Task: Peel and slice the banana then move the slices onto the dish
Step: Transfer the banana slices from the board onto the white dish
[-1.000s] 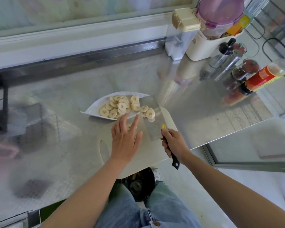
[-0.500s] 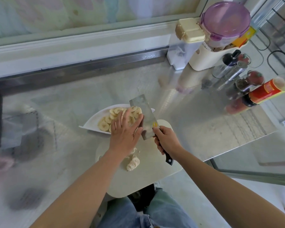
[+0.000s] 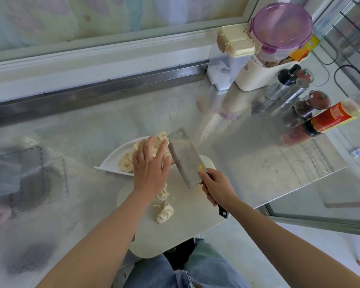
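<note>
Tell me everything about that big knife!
The cleaver has a wide, rectangular, dull grey metal blade with a round yellow sticker near the black handle. The right hand grips the handle, holding the blade tilted above the cutting board, its far end by the white dish of banana slices. The left hand lies flat right beside it.

Before me, a stainless steel counter (image 3: 247,163) with an embossed surface reflects bright daylight. Behind it, a white sill (image 3: 92,65) runs under a frosted, pastel-patterned window (image 3: 92,17). Pale floor (image 3: 258,256) below; glass panel (image 3: 320,204) at my right.
</note>
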The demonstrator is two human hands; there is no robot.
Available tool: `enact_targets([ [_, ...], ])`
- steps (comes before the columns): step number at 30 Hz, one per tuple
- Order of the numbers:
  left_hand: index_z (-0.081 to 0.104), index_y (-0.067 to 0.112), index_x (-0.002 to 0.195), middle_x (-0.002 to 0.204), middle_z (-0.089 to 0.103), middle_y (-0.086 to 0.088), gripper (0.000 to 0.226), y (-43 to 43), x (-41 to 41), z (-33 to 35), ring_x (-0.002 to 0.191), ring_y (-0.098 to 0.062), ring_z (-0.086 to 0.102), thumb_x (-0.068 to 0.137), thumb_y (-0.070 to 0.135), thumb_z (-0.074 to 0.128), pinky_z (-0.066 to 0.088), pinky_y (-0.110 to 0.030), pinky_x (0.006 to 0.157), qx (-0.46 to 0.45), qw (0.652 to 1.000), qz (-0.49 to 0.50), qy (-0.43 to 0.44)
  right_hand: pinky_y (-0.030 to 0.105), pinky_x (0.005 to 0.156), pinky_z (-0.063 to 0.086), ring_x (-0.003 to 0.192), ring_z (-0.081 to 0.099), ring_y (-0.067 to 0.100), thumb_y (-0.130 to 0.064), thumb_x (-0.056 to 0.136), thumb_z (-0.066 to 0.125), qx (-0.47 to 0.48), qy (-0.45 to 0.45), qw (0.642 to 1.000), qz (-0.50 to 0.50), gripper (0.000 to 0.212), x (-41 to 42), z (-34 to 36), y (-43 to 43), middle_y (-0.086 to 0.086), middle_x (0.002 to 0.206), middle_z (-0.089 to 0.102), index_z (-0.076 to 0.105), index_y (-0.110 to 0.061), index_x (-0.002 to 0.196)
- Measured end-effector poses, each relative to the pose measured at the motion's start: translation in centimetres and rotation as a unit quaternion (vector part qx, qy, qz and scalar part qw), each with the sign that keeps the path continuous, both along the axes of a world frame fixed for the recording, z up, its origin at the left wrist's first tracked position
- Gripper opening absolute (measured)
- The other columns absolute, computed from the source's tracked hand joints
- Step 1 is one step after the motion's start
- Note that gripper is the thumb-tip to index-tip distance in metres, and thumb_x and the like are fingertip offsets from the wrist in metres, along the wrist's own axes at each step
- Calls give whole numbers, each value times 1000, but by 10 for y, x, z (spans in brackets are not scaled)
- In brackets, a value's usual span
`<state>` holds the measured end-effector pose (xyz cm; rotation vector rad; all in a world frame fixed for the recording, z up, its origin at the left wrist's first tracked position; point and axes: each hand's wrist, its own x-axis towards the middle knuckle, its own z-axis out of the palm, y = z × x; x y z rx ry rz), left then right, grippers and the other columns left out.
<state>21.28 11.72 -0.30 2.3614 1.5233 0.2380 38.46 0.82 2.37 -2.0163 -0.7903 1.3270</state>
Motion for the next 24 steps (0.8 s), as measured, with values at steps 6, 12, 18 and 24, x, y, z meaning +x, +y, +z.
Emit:
enact_targets([
  [6,26,35,149,159,10,-7,52,5,2,-9,145,-31,4,99,48,25,12,-50,115,-32,999,5,39,21,34,31,33,36,19,-33,95,49,-11,-41,999,10,36,15,1,-11,10,54,45,45,-7,71],
  [12,44,29,141,153,27,-6,63,-3,3,0,140,-28,16,89,52,17,10,-47,113,-64,988,66,-121,22,34,32,33,36,18,-29,96,49,20,-30,999,-30,34,19,2,-14,11,55,47,42,-7,70],
  [18,58,19,130,139,52,-4,55,10,6,27,128,-21,46,94,53,34,30,-42,113,-322,711,351,-518,24,34,31,34,35,20,-35,97,49,45,-7,999,4,45,4,6,-9,14,56,45,41,5,78],
  [24,43,4,141,152,32,-15,91,4,-10,49,141,-28,29,90,71,7,12,-39,120,-443,483,341,-674,21,36,30,34,33,20,-48,96,48,93,15,993,70,48,-14,14,-6,13,54,43,44,-6,73],
])
